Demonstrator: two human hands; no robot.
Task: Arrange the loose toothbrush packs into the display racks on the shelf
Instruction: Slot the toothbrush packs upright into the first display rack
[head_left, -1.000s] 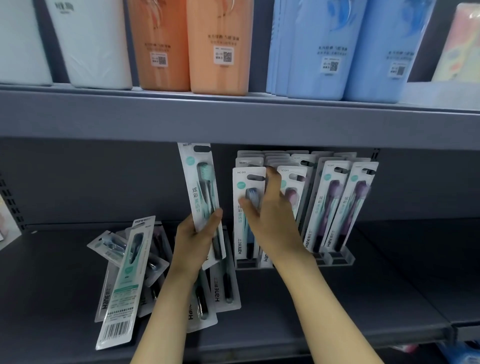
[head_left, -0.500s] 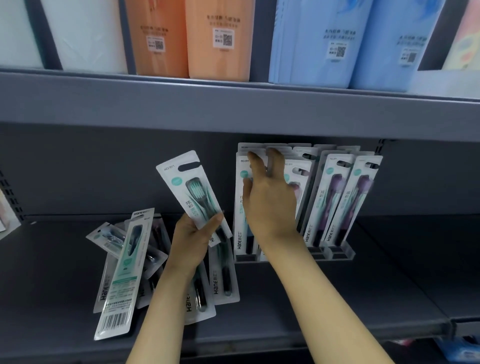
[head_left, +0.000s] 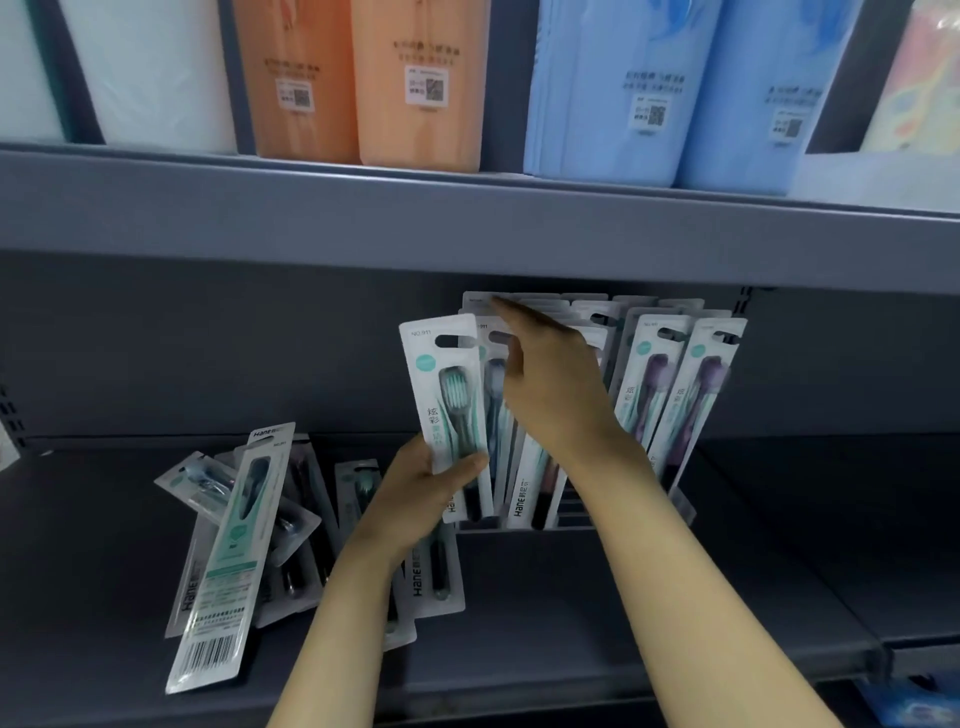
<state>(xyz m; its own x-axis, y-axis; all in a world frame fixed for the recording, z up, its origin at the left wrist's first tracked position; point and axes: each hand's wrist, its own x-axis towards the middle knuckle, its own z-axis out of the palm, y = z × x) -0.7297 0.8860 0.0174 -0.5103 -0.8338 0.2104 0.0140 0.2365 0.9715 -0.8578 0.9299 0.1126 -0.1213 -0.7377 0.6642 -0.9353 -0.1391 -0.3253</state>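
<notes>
Left hand (head_left: 415, 483) pinching a green toothbrush pack (head_left: 449, 410) upright, just left of the display rack (head_left: 576, 519). Right hand (head_left: 550, 384) fingers extended, parting racked packs (head_left: 670, 384). Better to hold that gap wide, then slide the base straight down into the leftmost slot.

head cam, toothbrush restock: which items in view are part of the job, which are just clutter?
Job:
- held toothbrush pack, gripped by left hand
- loose packs lying on the shelf
- display rack with standing packs
- right hand, fingers on the racked packs' tops

Not involved:
- orange packages
- blue packages
- white packages
</notes>
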